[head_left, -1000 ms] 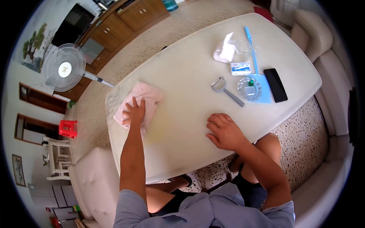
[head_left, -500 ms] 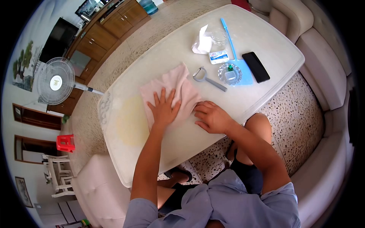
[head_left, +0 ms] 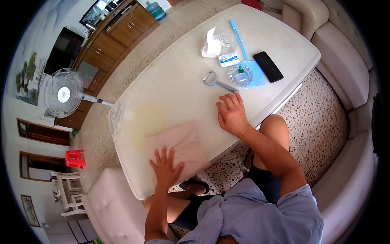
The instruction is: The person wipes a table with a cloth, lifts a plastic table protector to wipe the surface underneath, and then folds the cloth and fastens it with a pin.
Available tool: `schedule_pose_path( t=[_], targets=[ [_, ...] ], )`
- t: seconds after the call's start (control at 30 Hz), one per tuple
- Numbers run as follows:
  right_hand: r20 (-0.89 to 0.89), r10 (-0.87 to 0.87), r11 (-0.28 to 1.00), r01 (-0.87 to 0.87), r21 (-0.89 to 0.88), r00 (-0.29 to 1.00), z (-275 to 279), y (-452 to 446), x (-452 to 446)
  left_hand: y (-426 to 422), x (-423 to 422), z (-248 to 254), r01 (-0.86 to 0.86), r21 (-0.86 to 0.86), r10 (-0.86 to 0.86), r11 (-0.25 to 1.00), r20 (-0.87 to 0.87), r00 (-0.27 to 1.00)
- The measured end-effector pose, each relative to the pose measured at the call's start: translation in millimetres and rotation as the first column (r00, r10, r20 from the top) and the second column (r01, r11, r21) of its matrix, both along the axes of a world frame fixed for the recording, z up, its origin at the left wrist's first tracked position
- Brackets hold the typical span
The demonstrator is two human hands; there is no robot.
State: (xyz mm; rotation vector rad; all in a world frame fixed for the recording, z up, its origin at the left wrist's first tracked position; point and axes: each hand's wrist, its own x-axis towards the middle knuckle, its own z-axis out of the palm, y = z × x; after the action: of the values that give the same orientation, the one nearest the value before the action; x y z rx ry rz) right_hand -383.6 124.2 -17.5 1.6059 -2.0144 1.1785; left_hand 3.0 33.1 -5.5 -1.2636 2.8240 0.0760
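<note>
My left hand (head_left: 165,168) lies flat with fingers spread on a pink cloth (head_left: 189,142) near the table's front left edge. Part of the cloth reaches the edge of the pale table (head_left: 178,89). My right hand (head_left: 232,114) is over the table's front side, fingers loosely bent and apart, with nothing visible in it. Its fingertips are close to the handle of a grey Y-shaped peeler (head_left: 221,84). Beyond it, a scalloped glass ashtray (head_left: 233,80) holds a small green-topped item (head_left: 241,70) and rests on a blue fly swatter (head_left: 257,73).
A black phone (head_left: 268,66) lies right of the swatter. Farther back are a white-and-blue packet (head_left: 228,59), a glass bowl (head_left: 228,39) and a tissue pack (head_left: 211,46). A fan (head_left: 63,92) stands left of the table; a sofa (head_left: 341,69) lines the right.
My left hand has drawn the cloth toward me, and the cloth now lies flatter. My right hand has left the cloth's edge and moved forward toward the peeler.
</note>
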Motion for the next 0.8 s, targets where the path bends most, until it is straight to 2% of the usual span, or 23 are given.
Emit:
schedule_pose_path(
  t=[0.2, 0.3, 0.5, 0.67, 0.8],
  targets=[
    [0.013, -0.079, 0.993, 0.078, 0.083, 0.997, -5, -5, 2, -82, 7, -3, -0.412, 0.039, 0.413, 0.91, -0.02, 0.911],
    [-0.037, -0.078, 0.993, 0.081, 0.09, 0.996, 1, -3, 4, -112, -26, 1, -0.534, 0.023, 0.534, 0.845, 0.014, 0.845],
    [-0.121, 0.131, 0.988, -0.12, 0.096, 0.984, -10, -7, 5, -166, -127, -6, -0.451, 0.057, 0.451, 0.891, 0.013, 0.892],
    [-0.078, 0.207, 0.972, -0.196, 0.129, 0.975, -10, -9, 3, -192, -252, -3, -0.326, 0.085, 0.324, 0.942, 0.037, 0.945],
    [-0.06, 0.223, 0.964, -0.211, 0.162, 0.973, -10, -10, 2, -195, -330, -5, -0.13, 0.077, 0.129, 0.989, 0.01, 0.992]
  ],
)
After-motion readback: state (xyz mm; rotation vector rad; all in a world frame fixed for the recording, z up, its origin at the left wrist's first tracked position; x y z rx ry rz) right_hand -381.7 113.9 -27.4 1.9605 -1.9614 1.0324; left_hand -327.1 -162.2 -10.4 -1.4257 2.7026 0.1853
